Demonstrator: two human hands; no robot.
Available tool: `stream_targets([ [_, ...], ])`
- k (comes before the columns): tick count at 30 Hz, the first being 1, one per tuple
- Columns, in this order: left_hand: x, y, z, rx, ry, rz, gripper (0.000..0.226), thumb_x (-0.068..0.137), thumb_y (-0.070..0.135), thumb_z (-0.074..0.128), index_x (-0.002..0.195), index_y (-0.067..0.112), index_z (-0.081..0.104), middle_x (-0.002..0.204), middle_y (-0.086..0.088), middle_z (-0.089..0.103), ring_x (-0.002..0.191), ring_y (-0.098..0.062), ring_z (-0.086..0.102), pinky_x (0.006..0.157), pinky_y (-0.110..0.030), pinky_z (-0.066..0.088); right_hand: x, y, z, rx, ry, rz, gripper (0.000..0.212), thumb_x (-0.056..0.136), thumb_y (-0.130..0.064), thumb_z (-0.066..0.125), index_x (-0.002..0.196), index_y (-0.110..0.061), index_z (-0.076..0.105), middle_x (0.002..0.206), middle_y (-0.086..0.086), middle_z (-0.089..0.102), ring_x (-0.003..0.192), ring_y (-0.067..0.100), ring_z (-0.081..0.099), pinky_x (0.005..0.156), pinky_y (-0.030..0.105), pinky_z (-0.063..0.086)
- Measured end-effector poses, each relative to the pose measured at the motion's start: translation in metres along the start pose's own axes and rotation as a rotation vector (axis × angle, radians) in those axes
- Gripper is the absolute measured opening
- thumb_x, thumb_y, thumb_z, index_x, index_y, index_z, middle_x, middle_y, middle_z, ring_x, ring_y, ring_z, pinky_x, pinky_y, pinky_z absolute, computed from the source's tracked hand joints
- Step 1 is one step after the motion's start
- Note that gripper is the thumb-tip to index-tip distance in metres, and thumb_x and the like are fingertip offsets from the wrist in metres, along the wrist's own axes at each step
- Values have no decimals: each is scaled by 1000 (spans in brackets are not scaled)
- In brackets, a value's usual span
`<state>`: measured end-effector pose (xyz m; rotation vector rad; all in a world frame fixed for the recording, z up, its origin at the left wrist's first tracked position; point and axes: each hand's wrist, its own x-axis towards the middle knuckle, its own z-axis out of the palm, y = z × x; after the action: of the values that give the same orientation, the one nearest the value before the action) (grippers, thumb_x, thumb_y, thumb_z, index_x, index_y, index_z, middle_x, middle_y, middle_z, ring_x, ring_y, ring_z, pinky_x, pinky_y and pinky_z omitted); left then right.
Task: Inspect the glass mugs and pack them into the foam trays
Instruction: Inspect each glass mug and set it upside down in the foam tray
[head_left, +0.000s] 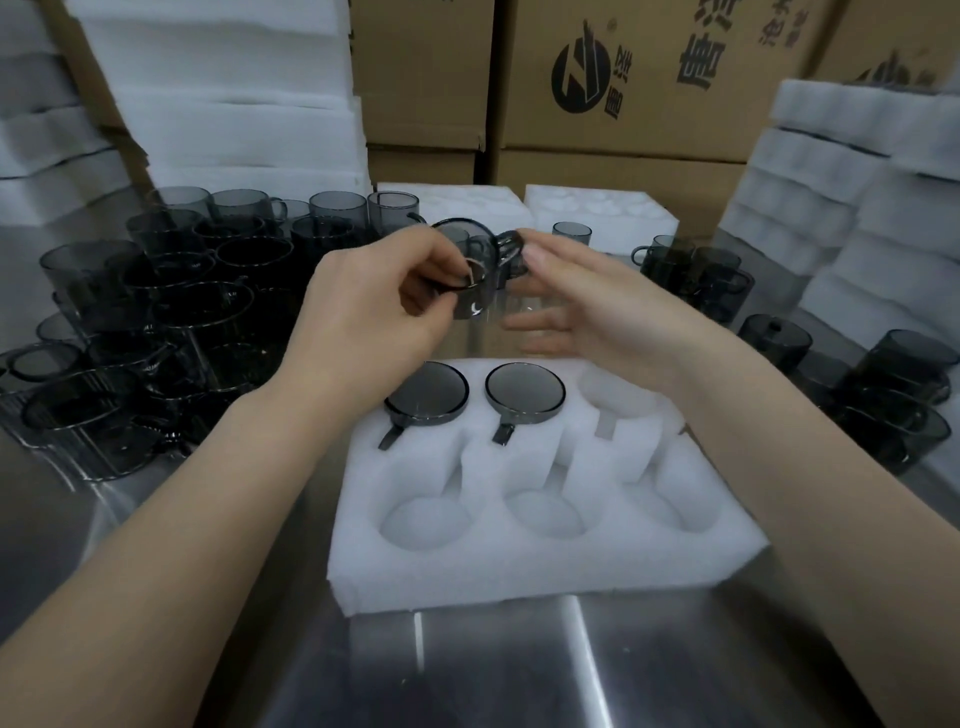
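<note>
— Your left hand (363, 312) pinches the glass mug (475, 270) by its rim, above the far edge of the foam tray (545, 566); your right hand (587, 312) lies open beside the handle (511, 244).
— How far along?
— Two packed mugs (427, 391) sit in its far row; four pockets (543, 514) wait.

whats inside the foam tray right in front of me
Two grey glass mugs fill the far-left and far-middle pockets of the foam tray. The three near pockets are empty. The right hand covers part of the far-right pocket; what shows looks empty.
</note>
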<state>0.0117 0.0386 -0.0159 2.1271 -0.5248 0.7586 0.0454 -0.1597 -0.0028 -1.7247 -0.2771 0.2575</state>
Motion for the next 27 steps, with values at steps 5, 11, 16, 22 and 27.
stream_targets([
  [5,-4,4,4,-47,-30,160,20,82,-5,68,99,7,70,90,16,66,84,5,62,81,-13,49,0,4,2,358,-104,-85,37,99,-23,51,136,-15,52,120,15,65,98,35,68,78,39,58],
  [11,-4,-3,11,-152,32,66,75,74,19,80,136,37,42,132,13,49,98,-8,63,90,-23,51,-3,6,3,541,-73,-124,25,95,-16,54,118,-8,59,110,19,67,92,35,71,73,37,59],
  [16,0,-12,18,-316,-115,-162,87,65,31,85,142,27,45,136,13,54,118,-3,57,102,-27,46,-5,9,9,488,-134,-192,26,90,-6,55,116,-9,55,114,17,64,97,34,67,81,41,58],
  [22,-1,-12,17,-402,-69,-127,64,67,8,87,125,19,63,111,9,71,107,-5,65,93,-21,49,-6,10,17,380,-85,-232,15,97,-4,51,107,-11,58,109,16,65,95,38,65,82,43,59],
  [27,-2,-4,19,-247,-11,-99,71,65,15,89,130,19,61,120,8,64,117,-5,58,104,-33,46,-5,8,20,415,-53,-221,14,97,-16,53,83,-15,52,92,9,66,77,30,69,68,40,61],
])
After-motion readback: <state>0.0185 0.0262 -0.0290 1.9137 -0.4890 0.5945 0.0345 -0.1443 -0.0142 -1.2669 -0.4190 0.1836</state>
